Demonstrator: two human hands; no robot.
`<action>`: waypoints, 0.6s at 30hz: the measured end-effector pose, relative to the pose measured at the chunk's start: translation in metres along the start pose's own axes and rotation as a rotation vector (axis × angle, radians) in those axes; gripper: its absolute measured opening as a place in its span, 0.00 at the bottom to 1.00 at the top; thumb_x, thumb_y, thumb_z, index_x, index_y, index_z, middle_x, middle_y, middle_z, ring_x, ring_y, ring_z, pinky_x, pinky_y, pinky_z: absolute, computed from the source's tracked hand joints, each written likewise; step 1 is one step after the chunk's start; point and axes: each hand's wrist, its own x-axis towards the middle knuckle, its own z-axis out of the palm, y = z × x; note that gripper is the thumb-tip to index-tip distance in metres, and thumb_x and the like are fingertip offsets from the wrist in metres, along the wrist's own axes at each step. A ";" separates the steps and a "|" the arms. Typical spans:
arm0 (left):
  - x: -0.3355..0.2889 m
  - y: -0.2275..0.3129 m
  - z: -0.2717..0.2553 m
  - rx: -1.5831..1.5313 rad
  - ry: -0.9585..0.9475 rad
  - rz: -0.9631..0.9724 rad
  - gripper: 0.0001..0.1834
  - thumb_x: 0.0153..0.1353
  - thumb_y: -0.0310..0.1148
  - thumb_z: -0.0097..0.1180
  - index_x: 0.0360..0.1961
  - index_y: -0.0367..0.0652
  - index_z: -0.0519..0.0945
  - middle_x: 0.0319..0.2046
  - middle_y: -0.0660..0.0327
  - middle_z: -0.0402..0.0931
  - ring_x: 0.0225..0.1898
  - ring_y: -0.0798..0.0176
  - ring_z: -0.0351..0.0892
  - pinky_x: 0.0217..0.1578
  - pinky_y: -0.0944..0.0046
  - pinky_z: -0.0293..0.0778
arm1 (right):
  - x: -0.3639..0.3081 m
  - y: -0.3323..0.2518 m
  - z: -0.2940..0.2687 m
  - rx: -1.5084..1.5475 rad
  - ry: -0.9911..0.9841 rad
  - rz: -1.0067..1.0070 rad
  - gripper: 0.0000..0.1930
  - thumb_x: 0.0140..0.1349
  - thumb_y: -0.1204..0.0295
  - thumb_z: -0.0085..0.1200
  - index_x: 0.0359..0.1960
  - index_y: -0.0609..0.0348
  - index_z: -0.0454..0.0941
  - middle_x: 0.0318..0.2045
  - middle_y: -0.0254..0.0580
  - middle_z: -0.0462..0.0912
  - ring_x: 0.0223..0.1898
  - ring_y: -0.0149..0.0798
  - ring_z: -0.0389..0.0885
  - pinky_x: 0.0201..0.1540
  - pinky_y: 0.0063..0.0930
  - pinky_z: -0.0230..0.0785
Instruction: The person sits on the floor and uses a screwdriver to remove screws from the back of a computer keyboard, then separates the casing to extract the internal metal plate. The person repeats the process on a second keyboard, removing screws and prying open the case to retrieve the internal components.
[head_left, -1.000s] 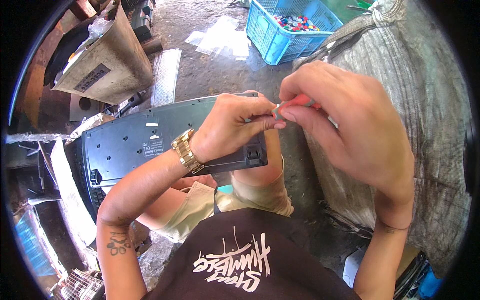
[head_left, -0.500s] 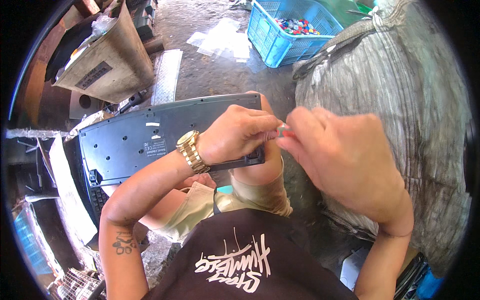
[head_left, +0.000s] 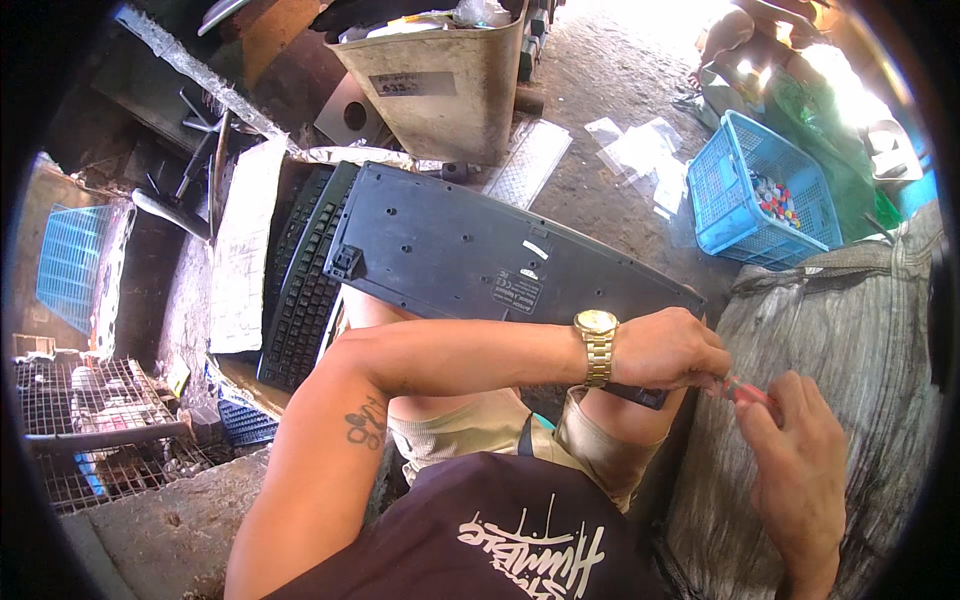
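A black keyboard point(head_left: 440, 235) lies face down across my lap, its underside with screw holes and a label turned up. Over its right end, my left hand point(head_left: 660, 348), with a gold watch on the wrist, is closed, its fingertips pinching the front end of a red-handled screwdriver point(head_left: 757, 396). My right hand point(head_left: 798, 470) grips the handle from the right. The two hands meet just off the keyboard's near right corner. The screwdriver's shaft is mostly hidden by my left fingers.
Further keyboards point(head_left: 310, 290) stand in a cardboard box at my left. A beige bin point(head_left: 450, 105) is ahead, and a blue crate point(head_left: 735, 200) with colourful caps stands far right. A large woven sack point(head_left: 800, 330) fills the right side. Another person point(head_left: 760, 30) is at the far right.
The view has swung left, bringing the keyboards in the box into sight. My hands stay together at the screwdriver, and my right hand has turned so more of the red handle shows.
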 end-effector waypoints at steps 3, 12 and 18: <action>0.000 -0.002 0.003 0.058 0.036 -0.009 0.09 0.58 0.35 0.62 0.35 0.43 0.77 0.30 0.54 0.79 0.35 0.42 0.80 0.35 0.47 0.75 | -0.002 0.001 0.003 0.209 0.048 0.079 0.12 0.56 0.66 0.62 0.40 0.54 0.77 0.35 0.45 0.74 0.36 0.48 0.79 0.30 0.42 0.69; -0.002 0.004 0.008 -0.009 -0.015 -0.040 0.05 0.57 0.28 0.58 0.35 0.42 0.77 0.30 0.52 0.80 0.36 0.42 0.81 0.35 0.45 0.76 | -0.003 0.006 0.003 0.206 0.131 -0.052 0.18 0.55 0.68 0.62 0.49 0.48 0.80 0.38 0.45 0.77 0.33 0.49 0.80 0.30 0.41 0.70; 0.000 0.010 0.001 0.051 -0.021 -0.056 0.07 0.56 0.30 0.60 0.35 0.41 0.77 0.30 0.52 0.80 0.36 0.42 0.81 0.36 0.46 0.76 | -0.005 0.002 0.002 0.083 -0.010 0.136 0.20 0.56 0.69 0.62 0.52 0.50 0.79 0.37 0.45 0.79 0.33 0.50 0.82 0.29 0.42 0.70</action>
